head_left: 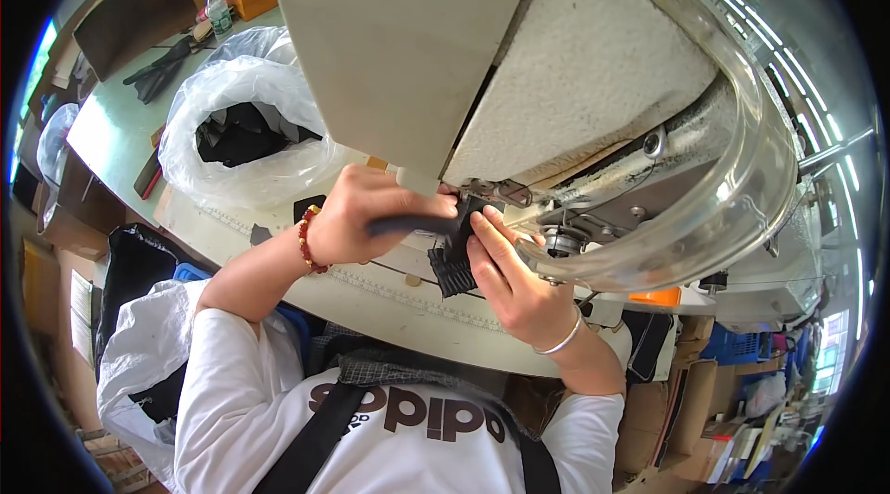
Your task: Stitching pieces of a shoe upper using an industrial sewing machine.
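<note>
Pale sewing machine [408, 40] looms nearest; dark lettering crosses the white shirt [408, 459]. Below the machine, the left hand [360, 214] clamps its fingers on black, ribbed fabric [452, 270]; the right hand [528, 295] rests on it, grip unclear.

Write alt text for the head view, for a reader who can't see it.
A person's left hand grips black, partly ribbed material and the right hand rests its fingers on it, at a large pale sewing machine. On the worktable, to the left, a translucent plastic bag holds dark pieces.
</note>
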Available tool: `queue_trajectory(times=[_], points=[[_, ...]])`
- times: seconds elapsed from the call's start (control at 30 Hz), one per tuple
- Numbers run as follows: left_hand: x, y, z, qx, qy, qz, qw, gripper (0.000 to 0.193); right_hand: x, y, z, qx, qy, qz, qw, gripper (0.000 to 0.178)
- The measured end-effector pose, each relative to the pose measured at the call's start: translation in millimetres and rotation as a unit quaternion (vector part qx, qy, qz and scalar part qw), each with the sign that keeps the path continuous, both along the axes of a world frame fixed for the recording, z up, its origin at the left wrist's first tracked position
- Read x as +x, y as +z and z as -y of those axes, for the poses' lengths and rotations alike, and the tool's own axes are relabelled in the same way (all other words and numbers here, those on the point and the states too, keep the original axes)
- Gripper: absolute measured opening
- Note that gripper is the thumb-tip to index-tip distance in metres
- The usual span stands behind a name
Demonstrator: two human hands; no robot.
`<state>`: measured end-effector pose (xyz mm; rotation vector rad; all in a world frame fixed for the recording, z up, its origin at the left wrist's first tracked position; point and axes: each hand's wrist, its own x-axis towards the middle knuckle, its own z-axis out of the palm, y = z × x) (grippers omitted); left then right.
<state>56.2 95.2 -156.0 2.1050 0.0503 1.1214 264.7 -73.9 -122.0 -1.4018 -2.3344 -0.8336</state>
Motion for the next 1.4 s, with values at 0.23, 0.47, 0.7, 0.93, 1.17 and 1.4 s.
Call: queue_trajectory(times=[0.23,0.47,0.7,0.93,1.17,1.4], points=[[-6,15,6,-0.05,0.002,0.0,0.999,0.021,-5,-3,2,-0.035,-0.03,-0.024,0.999,0.013],[-15,23,-1,0.16,-0.018,-0.061,0.985,0.041,-12,-5,2,-0.021,-0.029,-0.107,0.994,0.015],[-7,8,-8,0.142,-0.025,-0.042,0.989,0.036,-21,-2,-1,0.016,-0.041,-0.073,0.996,0.015],[-10,9,-4,0.212,0.028,-0.069,0.974,0.041,-15,1,-9,0.036,-0.022,-0.079,0.996,0.019],[-5,18,-3,0.26,0.049,-0.045,0.963,0.046,3,-23,-6,-0.056,-0.047,-0.114,0.991,0.028],[-2,14,-1,0.207,0.049,-0.065,0.975,0.043,9,-38,-22,0.012,-0.009,-0.104,0.994,0.033]])
